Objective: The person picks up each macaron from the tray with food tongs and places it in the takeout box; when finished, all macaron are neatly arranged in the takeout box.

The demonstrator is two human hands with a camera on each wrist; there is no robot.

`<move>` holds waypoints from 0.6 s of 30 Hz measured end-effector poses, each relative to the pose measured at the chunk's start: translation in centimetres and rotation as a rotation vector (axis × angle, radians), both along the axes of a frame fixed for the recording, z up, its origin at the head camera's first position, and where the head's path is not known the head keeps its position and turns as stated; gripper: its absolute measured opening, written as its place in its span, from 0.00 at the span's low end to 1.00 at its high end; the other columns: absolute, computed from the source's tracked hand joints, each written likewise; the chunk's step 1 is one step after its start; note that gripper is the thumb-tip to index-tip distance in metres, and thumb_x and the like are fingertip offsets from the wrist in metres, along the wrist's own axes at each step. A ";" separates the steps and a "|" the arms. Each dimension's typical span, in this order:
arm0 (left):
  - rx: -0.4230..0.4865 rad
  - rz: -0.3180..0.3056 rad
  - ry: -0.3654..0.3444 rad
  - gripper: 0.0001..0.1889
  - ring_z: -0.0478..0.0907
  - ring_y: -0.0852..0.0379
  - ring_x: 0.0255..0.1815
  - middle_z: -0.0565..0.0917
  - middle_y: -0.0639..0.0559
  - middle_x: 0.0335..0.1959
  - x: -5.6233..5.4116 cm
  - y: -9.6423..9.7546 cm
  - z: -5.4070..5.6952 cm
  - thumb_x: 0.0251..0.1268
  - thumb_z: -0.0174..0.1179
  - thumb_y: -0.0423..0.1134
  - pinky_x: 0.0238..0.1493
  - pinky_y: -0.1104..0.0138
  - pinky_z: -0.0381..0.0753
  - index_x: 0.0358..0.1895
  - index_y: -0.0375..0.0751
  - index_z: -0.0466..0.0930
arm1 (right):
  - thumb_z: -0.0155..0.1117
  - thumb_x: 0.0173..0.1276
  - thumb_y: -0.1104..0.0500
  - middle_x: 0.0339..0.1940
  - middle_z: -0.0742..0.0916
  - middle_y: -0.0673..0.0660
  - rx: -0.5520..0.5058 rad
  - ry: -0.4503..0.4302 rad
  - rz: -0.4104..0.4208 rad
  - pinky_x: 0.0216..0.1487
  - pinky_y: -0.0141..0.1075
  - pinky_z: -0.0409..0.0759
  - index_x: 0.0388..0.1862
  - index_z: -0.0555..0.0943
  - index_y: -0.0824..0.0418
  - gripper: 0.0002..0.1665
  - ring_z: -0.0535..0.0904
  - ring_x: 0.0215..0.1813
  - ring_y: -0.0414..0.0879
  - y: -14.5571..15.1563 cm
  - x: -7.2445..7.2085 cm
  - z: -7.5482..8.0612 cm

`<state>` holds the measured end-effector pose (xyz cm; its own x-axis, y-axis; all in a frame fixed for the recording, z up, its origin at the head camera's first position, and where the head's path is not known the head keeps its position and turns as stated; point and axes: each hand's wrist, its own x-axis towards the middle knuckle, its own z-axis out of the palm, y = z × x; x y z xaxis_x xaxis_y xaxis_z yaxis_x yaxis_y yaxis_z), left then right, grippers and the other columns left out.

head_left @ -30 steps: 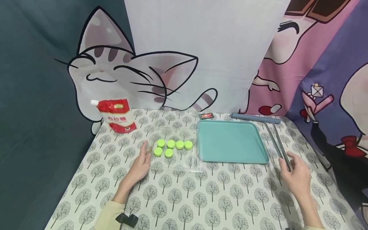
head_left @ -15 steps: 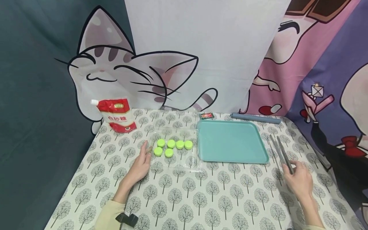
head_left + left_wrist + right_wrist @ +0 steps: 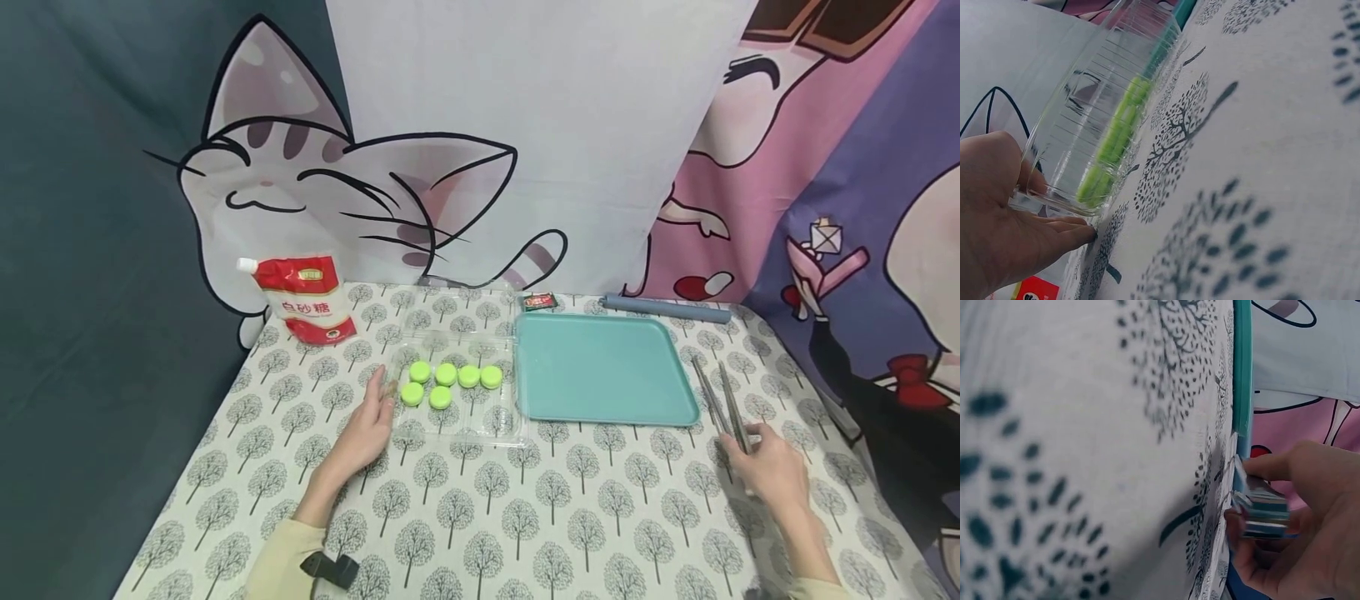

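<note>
A clear plastic box [image 3: 450, 432], its lid [image 3: 461, 312] folded back, lies mid-table. Several bright green round macarons [image 3: 468, 377] sit inside it in two rows. My left hand [image 3: 366, 429] grips the box's left end; in the left wrist view the thumb shows through the clear wall and the other fingers lie low beside it. At the right, my right hand [image 3: 768, 467] holds metal tongs [image 3: 729, 404] near their closed end. Their two arms point away from me, spread apart with nothing between them, over the cloth to the right of the teal tray [image 3: 607, 371].
A red and white sugar pouch [image 3: 306, 302] with a white cap stands at the back left. Behind the tray lie a small green and red packet [image 3: 539, 302] and a grey-blue roll [image 3: 666, 309]. A tree-patterned cloth [image 3: 555, 517] covers the table; printed curtains hang behind it.
My right hand has drawn the tongs back toward me from near the roll, then shifted them slightly left, their tips now a little wider apart. The left hand, box and macarons stay put.
</note>
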<state>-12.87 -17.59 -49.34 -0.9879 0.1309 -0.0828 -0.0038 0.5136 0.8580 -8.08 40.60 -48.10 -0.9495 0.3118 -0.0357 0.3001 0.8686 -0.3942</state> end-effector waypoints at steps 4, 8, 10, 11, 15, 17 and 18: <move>-0.001 -0.007 -0.011 0.35 0.54 0.33 0.80 0.57 0.32 0.80 -0.2 -0.2 0.2 0.83 0.38 0.39 0.81 0.41 0.49 0.83 0.42 0.31 | 0.62 0.73 0.43 0.36 0.89 0.71 0.045 0.021 0.022 0.29 0.48 0.79 0.60 0.72 0.77 0.38 0.83 0.30 0.60 -0.1 0.0 -0.2; -0.013 -0.019 -0.009 0.36 0.53 0.32 0.80 0.55 0.31 0.80 -0.2 -0.4 0.5 0.82 0.39 0.38 0.81 0.41 0.48 0.83 0.40 0.30 | 0.63 0.72 0.44 0.38 0.88 0.73 0.068 0.048 0.050 0.30 0.50 0.79 0.56 0.74 0.78 0.36 0.83 0.35 0.66 -0.2 -0.2 -0.2; -0.021 -0.027 -0.006 0.36 0.53 0.32 0.80 0.54 0.30 0.80 -0.3 -0.5 0.7 0.83 0.39 0.39 0.81 0.42 0.49 0.83 0.38 0.30 | 0.63 0.72 0.44 0.40 0.88 0.75 0.068 0.050 0.059 0.31 0.51 0.79 0.57 0.73 0.79 0.37 0.83 0.36 0.68 -0.4 -0.3 0.0; -0.024 -0.031 -0.004 0.36 0.53 0.32 0.80 0.53 0.29 0.80 -0.3 -0.6 0.9 0.83 0.40 0.39 0.81 0.42 0.49 0.82 0.38 0.30 | 0.62 0.73 0.44 0.42 0.86 0.76 0.066 0.050 0.061 0.32 0.53 0.79 0.58 0.72 0.79 0.38 0.82 0.37 0.69 -0.5 -0.4 0.2; -0.073 -0.044 0.011 0.38 0.48 0.31 0.82 0.46 0.29 0.82 -0.3 -1.0 1.7 0.83 0.41 0.43 0.82 0.42 0.45 0.82 0.38 0.29 | 0.59 0.74 0.46 0.49 0.80 0.82 0.056 0.053 0.071 0.38 0.60 0.77 0.64 0.67 0.81 0.39 0.78 0.44 0.74 -1.6 -0.7 1.4; -0.117 -0.055 0.028 0.39 0.43 0.31 0.83 0.41 0.31 0.83 -0.4 -1.2 2.2 0.83 0.41 0.45 0.82 0.40 0.42 0.82 0.40 0.27 | 0.58 0.75 0.45 0.52 0.76 0.83 0.050 0.062 0.083 0.41 0.64 0.76 0.66 0.66 0.80 0.40 0.75 0.47 0.76 -2.4 -0.9 2.1; -0.136 -0.064 0.036 0.40 0.40 0.31 0.83 0.38 0.32 0.83 -0.4 -1.3 2.6 0.83 0.41 0.46 0.82 0.39 0.41 0.82 0.40 0.26 | 0.57 0.76 0.45 0.54 0.75 0.84 0.045 0.068 0.092 0.43 0.67 0.75 0.67 0.65 0.80 0.41 0.74 0.49 0.77 -2.9 -1.1 2.4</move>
<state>-13.29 -18.90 -46.79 -0.9806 0.1839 -0.0687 0.0624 0.6236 0.7793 -9.16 37.70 -45.65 -0.9739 0.2228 0.0422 0.1918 0.9087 -0.3708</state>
